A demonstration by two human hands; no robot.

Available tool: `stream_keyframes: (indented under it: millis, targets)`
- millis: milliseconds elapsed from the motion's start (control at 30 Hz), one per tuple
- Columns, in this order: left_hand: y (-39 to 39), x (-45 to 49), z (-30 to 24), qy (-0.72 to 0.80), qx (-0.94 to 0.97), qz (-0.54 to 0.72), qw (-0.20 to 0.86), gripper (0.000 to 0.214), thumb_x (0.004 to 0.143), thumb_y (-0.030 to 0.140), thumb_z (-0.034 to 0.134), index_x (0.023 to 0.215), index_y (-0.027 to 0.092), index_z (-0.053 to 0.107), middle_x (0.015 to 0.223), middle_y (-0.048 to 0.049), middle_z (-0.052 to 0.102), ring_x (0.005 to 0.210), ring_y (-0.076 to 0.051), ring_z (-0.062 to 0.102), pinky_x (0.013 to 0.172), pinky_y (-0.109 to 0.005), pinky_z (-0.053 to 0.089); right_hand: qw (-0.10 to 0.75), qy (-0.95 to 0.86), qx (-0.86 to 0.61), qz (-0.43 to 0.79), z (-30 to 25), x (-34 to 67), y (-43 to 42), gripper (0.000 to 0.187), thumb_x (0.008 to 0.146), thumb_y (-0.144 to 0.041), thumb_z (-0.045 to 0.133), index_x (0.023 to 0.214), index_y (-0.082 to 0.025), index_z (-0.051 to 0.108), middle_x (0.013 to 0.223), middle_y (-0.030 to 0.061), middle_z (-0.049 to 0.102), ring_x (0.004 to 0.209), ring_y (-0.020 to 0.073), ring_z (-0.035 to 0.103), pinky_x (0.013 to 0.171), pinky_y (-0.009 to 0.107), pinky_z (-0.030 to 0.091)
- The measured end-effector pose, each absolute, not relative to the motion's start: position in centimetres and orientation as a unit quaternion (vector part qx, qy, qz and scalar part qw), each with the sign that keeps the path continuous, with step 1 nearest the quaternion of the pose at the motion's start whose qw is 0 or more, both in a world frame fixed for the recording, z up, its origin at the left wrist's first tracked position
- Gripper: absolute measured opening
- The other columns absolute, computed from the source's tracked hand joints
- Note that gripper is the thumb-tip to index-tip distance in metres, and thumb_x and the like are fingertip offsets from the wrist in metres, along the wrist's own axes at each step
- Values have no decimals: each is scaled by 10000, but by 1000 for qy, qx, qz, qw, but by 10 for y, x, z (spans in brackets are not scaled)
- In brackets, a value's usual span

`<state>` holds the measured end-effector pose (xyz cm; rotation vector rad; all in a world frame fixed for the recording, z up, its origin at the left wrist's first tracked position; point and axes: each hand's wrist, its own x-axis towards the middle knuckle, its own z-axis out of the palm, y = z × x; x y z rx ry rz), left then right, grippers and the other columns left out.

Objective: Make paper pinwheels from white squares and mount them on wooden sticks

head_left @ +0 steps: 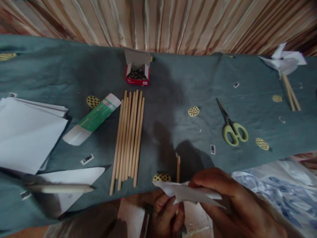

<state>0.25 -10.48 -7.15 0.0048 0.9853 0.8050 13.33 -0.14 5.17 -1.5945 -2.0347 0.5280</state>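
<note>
A folded white paper pinwheel (pixel 192 194) is over the table's near edge, pinched at its right side by my right hand (pixel 230 195). My left hand (pixel 167 213) is closed just below the paper, its fingers curled round a thin wooden stick (pixel 178 165). The stick's tip shows above the paper; the paper and fingers cover much of the rest. To the left lies a row of several wooden sticks (pixel 128 138). Beyond them stands an open red box of small metal pins (pixel 137 75). Green-handled scissors (pixel 231 127) rest to the right.
A green-and-white tube (pixel 92 119) lies left of the sticks. Farther left are stacked white paper squares (pixel 27 132) and a pencil-like stick (pixel 61 188) on a paper piece (pixel 74 177). A finished-looking paper pinwheel (pixel 284 61) on sticks lies far right. A pleated curtain (pixel 158 24) borders the back.
</note>
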Motion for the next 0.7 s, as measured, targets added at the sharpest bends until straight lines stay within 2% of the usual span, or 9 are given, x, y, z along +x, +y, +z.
stream_keyframes:
  millis: [100, 200, 300, 400, 467, 567, 700]
  targets:
    - [-89, 3, -54, 439, -26, 389, 809, 391, 725, 551, 715, 791, 172, 650, 389, 78, 360, 390, -60, 328, 477, -195, 334, 255, -743, -584, 205, 46, 133, 7, 111, 923, -255, 526, 1007, -283, 591, 857, -25, 740, 705, 125, 730, 687, 205, 606]
    - [-80, 1, -42, 450, -58, 369, 811, 429, 679, 557, 752, 847, 175, 656, 416, 72, 406, 402, -57, 330, 467, -188, 293, 267, -741, -576, 220, 39, 133, 14, 122, 918, -237, 537, 1023, -267, 590, 867, -12, 732, 761, 129, 729, 698, 204, 599]
    - [-78, 0, -39, 464, -86, 353, 808, 468, 613, 588, 786, 795, 173, 667, 438, 53, 450, 421, -63, 357, 477, -199, 304, 280, -745, -563, 223, 34, 133, 17, 174, 899, -195, 556, 1062, -251, 580, 893, 1, 727, 828, 131, 724, 715, 196, 592]
    - [-80, -1, -43, 499, -89, 361, 783, 447, 577, 581, 815, 758, 193, 686, 514, 21, 535, 463, -80, 419, 504, -213, 344, 258, -763, -554, 208, 35, 134, 16, 263, 887, -127, 526, 1119, -245, 566, 956, 13, 727, 863, 127, 721, 712, 186, 590]
    - [-81, -2, -47, 510, -46, 362, 779, 370, 625, 551, 799, 695, 206, 687, 514, 8, 530, 473, -97, 435, 496, -225, 351, 224, -780, -547, 206, 38, 136, 16, 303, 874, -110, 515, 1137, -247, 571, 987, 13, 728, 849, 128, 728, 683, 176, 593]
    - [-79, -5, -51, 491, 16, 343, 801, 349, 710, 540, 734, 606, 212, 676, 443, 6, 440, 421, -106, 377, 438, -245, 314, 194, -804, -529, 192, 43, 139, 16, 311, 850, -137, 542, 1134, -255, 590, 959, 4, 741, 769, 137, 741, 627, 170, 602]
    - [-77, -6, -53, 487, 15, 336, 806, 327, 689, 551, 741, 655, 227, 721, 440, 0, 451, 399, -104, 346, 407, -245, 291, 188, -813, -521, 182, 47, 142, 19, 328, 841, -149, 560, 1148, -260, 586, 967, 15, 752, 756, 150, 747, 578, 169, 604]
